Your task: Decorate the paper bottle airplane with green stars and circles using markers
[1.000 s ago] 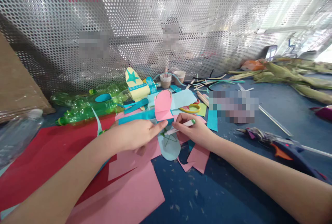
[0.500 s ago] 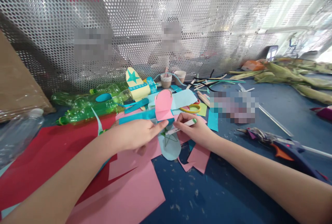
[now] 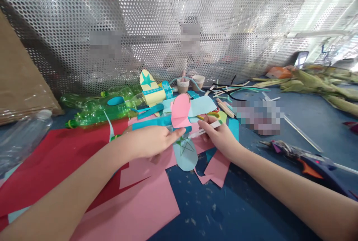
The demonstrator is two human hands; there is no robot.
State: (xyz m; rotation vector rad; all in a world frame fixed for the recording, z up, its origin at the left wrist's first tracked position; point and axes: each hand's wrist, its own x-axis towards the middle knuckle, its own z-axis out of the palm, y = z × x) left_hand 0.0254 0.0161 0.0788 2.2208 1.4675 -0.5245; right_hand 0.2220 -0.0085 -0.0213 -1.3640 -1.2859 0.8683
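My right hand (image 3: 219, 133) pinches a white marker pen (image 3: 197, 133), its tip to the left, just over a light-blue rounded paper piece (image 3: 185, 162). A star outline (image 3: 187, 147) in green is drawn on that piece. My left hand (image 3: 152, 140) reaches in from the left with its index finger stretched out, touching the blue strip above the star; its other fingers are partly hidden underneath. A folded pink paper piece (image 3: 180, 111) stands up just beyond the fingertip, with a blue strip (image 3: 151, 122) beside it.
Pink sheets (image 3: 134, 207) and a red sheet (image 3: 56, 159) lie left. Green plastic bottles (image 3: 95, 116) and a decorated bottle (image 3: 153, 95) stand behind. A glue gun (image 3: 304, 162) and a clear stick (image 3: 303, 133) lie right. Scissors handles (image 3: 214, 115) and small pots (image 3: 183, 84) are farther back.
My right hand has drawn back slightly to the right with the marker pen, and more of the green star shows. The left hand stays at the paper. The view has shifted slightly.
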